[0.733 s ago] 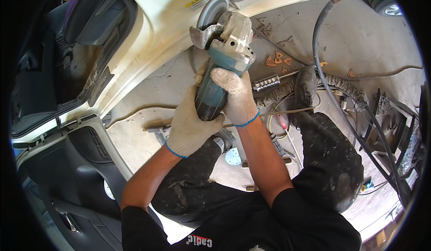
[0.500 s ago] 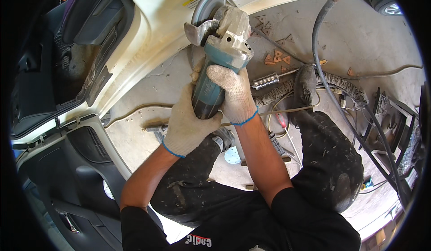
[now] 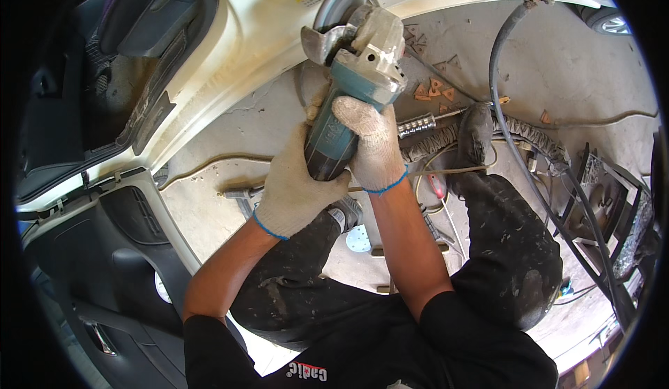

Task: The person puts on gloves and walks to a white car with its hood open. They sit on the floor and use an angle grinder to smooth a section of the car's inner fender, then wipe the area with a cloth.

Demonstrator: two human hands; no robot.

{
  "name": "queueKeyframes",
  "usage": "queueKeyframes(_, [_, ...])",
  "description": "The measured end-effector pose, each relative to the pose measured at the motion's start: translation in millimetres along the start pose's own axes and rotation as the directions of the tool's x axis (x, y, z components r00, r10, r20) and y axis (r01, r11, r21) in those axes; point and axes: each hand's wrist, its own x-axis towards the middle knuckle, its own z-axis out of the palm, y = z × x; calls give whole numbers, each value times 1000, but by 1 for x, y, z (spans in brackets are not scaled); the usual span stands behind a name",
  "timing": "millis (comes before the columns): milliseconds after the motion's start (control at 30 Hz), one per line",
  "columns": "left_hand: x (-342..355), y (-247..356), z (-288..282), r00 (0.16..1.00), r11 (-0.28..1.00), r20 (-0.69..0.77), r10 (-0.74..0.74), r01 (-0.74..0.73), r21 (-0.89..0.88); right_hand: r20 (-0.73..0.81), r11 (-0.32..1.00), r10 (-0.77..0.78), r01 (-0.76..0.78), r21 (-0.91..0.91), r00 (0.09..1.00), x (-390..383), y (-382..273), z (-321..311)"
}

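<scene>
Angle grinder (image 3: 355,75) at 12 o'clock, disc against white car body panel (image 3: 237,61). Left hand (image 3: 296,187) wraps teal body from 7 o'clock; right hand (image 3: 373,145) clamps the upper body. Judged heavy, rigid, prone to kick: take hold two-handed at body, clear of disc.

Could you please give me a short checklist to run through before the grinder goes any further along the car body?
1. Both hands on the angle grinder: ok; left hand and right hand share the grip.
2. Gloves on: ok.
3. Disc against the white car body: cannot tell, contact is hidden.
4. Guard over the disc: ok.
5. Footing: not ok; black hose and scraps lie on the concrete floor.
6. Eye protection: cannot tell.
</scene>
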Motion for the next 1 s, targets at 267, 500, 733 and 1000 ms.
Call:
queueKeyframes(267, [4, 4, -1, 1000, 998, 2, -27, 26, 63, -28, 1000, 12, -13, -25, 1000, 5, 3, -5])
queueKeyframes(500, [2, 0, -5, 998, 996, 31, -56, 54, 65, -48, 1000, 14, -14, 5, 999, -2, 6, -2])
queueKeyframes(733, [1, -2, -4, 999, 999, 14, -38, 38, 27, -44, 999, 37, -36, 41, 998, 0, 8, -1])
queueKeyframes(1000, [3, 1, -3, 999, 1000, 34, -22, 21, 7, -56, 1000, 8, -7, 17, 998, 0, 3, -4])
